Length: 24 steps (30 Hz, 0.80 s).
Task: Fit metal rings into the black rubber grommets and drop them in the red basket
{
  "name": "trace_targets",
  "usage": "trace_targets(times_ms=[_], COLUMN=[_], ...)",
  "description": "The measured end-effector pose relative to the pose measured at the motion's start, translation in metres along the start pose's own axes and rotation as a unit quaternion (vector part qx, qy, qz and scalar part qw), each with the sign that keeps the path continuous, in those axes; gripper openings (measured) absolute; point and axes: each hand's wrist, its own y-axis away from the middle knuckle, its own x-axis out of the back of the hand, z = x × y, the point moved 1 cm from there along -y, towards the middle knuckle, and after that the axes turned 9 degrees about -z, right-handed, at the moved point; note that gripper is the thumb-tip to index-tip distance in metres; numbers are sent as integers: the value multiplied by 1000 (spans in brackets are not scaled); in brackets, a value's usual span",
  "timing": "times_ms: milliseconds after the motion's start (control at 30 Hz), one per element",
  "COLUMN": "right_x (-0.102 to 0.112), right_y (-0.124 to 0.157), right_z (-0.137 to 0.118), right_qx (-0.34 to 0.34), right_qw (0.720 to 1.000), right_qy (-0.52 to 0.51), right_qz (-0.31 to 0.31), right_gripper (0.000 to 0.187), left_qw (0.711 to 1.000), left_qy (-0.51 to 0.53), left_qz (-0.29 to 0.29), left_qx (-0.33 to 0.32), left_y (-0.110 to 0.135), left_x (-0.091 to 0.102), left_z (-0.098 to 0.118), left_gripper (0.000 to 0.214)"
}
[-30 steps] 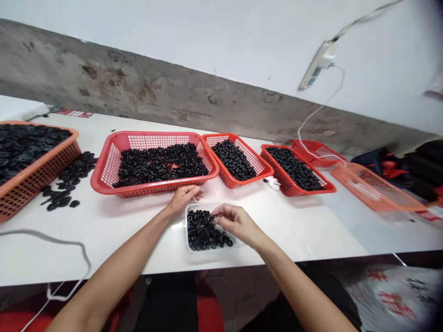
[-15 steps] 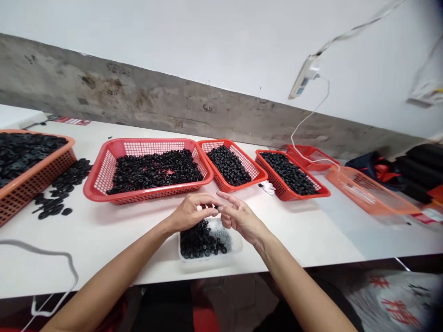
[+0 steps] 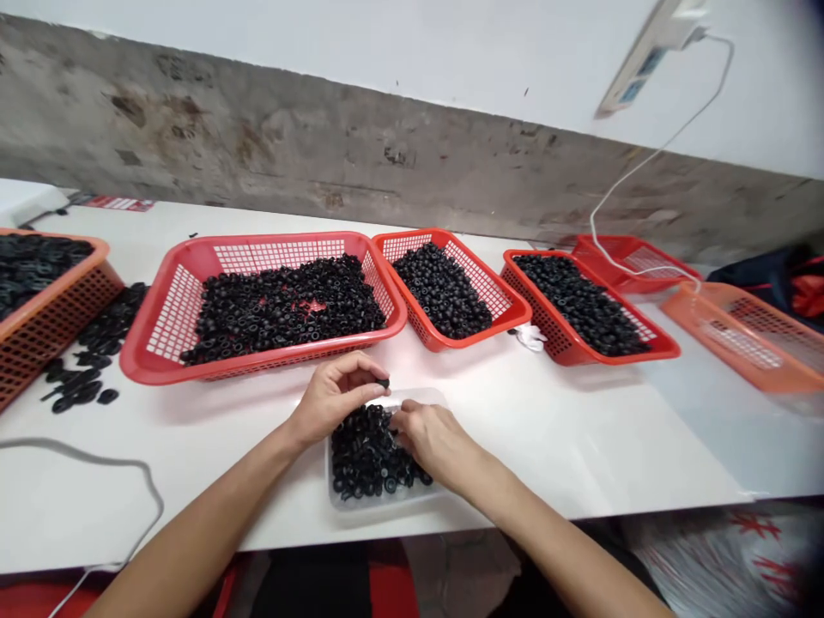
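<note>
A small clear plastic tray (image 3: 425,397) full of small black rubber rings (image 3: 364,455) sits near the front edge of the white table (image 3: 579,429). My left hand (image 3: 335,396) hovers over the tray's far left corner, fingers curled, pinching one black ring (image 3: 384,383) between thumb and fingertips. My right hand (image 3: 430,442) rests down in the tray on the pile of rings, fingers bent into them; what they hold is hidden.
Behind the tray stand a large red basket (image 3: 160,330) and two smaller red baskets (image 3: 489,292), (image 3: 657,343), all holding black rings. An orange basket (image 3: 64,296) with loose black parts (image 3: 90,360) sits left. More baskets (image 3: 747,339) stand right. A grey cord (image 3: 83,455) lies front left.
Both hands met above the tray, then parted. My right hand dropped back into the rings. My left hand now holds a ring at the tray's corner. The camera tilted down.
</note>
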Motion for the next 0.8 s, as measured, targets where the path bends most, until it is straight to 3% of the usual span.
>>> trace_targets(times_ms=[367,667,800], right_x=[-1,-11,-6], right_y=[3,-5,-4], right_z=[-1,-8,-6], right_qx=[46,8,-2], right_qw=[999,999,997], right_qy=[12,-51,-74], right_qz=[-20,-11,-1], right_gripper=[24,23,20], left_qw=[999,999,999], left_qy=[-21,-35,-21], left_qz=[20,25,19], left_qx=[16,24,33], left_y=[3,4,5], left_x=[-4,-6,-6], left_z=[-2,0,-3], left_gripper=[18,19,18])
